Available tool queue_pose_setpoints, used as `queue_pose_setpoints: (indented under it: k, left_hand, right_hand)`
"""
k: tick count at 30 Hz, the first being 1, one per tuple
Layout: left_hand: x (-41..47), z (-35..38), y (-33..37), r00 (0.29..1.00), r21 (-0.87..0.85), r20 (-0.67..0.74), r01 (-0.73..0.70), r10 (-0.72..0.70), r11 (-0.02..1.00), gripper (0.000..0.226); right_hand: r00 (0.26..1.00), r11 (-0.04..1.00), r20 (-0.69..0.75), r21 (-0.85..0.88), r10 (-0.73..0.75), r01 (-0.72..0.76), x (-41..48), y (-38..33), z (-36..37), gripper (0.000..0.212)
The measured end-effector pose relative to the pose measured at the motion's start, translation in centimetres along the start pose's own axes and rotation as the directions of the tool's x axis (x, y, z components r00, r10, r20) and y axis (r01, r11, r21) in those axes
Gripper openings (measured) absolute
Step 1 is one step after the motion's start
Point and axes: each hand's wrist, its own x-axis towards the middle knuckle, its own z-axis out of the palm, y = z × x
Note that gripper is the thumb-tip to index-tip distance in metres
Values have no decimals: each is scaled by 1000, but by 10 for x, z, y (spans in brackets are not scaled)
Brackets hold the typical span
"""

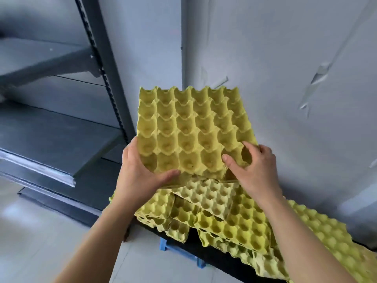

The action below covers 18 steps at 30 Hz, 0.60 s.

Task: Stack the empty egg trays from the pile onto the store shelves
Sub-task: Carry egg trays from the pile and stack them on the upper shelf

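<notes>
A yellow-green empty egg tray point(191, 129) is lifted and tilted up toward me in the middle of the view, cups facing me. My left hand point(140, 170) grips its near left corner, thumb on the front edge. My right hand point(255, 168) grips its near right corner, fingers curled into the cups. Below it lies the loose pile of egg trays point(220, 217), spreading to the lower right. The grey metal store shelves point(51, 137) stand to the left, and the boards in view carry nothing.
A dark shelf upright point(102, 64) runs beside the held tray's left edge. White walls point(285, 78) meet in a corner behind the tray. The pile rests on a black surface with a blue plastic pallet point(179, 250) beneath. Pale floor tiles point(40, 231) fill the lower left.
</notes>
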Motion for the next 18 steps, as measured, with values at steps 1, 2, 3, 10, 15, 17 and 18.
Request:
queue_pose_setpoints:
  k: [1, 2, 3, 10, 15, 17, 18]
  left_hand:
    - [4, -14, 1, 1000, -10, -26, -10, 10, 1000, 125]
    - [7, -37, -1, 997, -16, -67, -27, 26, 1000, 126]
    - [10, -59, -4, 994, -18, -104, -46, 44, 999, 126]
    - [31, -221, -35, 943, 37, -304, -128, 133, 991, 120]
    - [48, -333, -65, 914, 73, -377, -134, 152, 988, 112]
    - [56, -372, -79, 905, 82, -401, -116, 140, 990, 111]
    - [61, -391, -86, 902, 83, -412, -101, 126, 991, 116]
  right_hand:
    - [1000, 1000, -5, 15, -19, 19, 3, -16, 0, 85]
    - [998, 998, -12, 28, -61, 61, 5, -39, 4, 86]
    - [995, 995, -18, 39, -95, 96, 5, -62, 7, 85]
    - [962, 954, -89, 138, -258, 268, -3, -226, 44, 81]
    - [947, 932, -74, 166, -314, 322, -11, -339, 85, 81]
    - [942, 922, -61, 191, -330, 335, -12, -379, 103, 82]
    - [938, 918, -52, 198, -342, 345, -12, -398, 112, 82]
